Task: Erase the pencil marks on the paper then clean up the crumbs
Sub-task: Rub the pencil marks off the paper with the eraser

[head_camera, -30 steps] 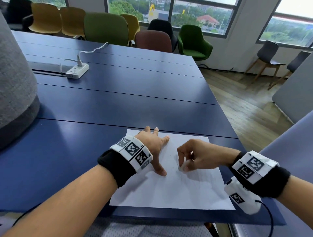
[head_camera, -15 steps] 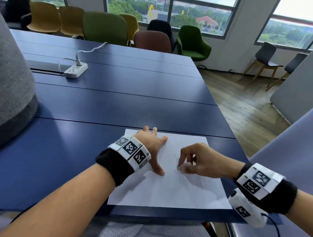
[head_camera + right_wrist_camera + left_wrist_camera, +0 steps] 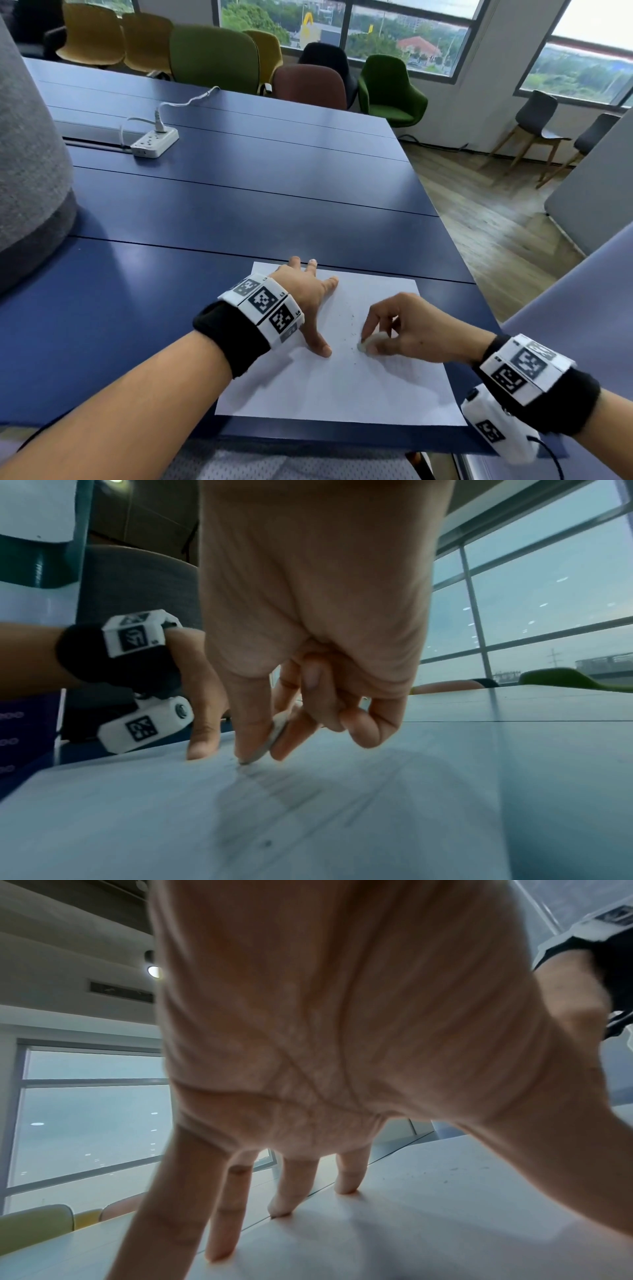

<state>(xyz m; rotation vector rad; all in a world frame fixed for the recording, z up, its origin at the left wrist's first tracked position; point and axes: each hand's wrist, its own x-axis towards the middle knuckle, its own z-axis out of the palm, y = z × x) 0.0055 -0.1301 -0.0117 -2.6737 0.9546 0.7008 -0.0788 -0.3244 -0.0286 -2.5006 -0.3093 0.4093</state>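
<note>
A white sheet of paper [image 3: 342,387] lies at the near edge of the blue table [image 3: 239,212]. My left hand [image 3: 308,301] presses flat on the sheet's upper left part, fingers spread and straight, as the left wrist view shows [image 3: 284,1199]. My right hand [image 3: 394,329] pinches a small white eraser [image 3: 363,345] between thumb and fingers, its tip touching the paper [image 3: 270,739]. Faint pencil marks [image 3: 291,791] lie under and behind that hand. Dark crumbs [image 3: 349,318] dot the paper between both hands.
A white power strip [image 3: 154,142] with a cable lies far left on the table. A grey padded object [image 3: 30,178] stands at the left edge. Coloured chairs [image 3: 215,58] line the far side. The table's right edge drops to the wooden floor [image 3: 486,212].
My right hand with the eraser has drawn back to the right and towards me across the paper. The left hand stays pressed in place.
</note>
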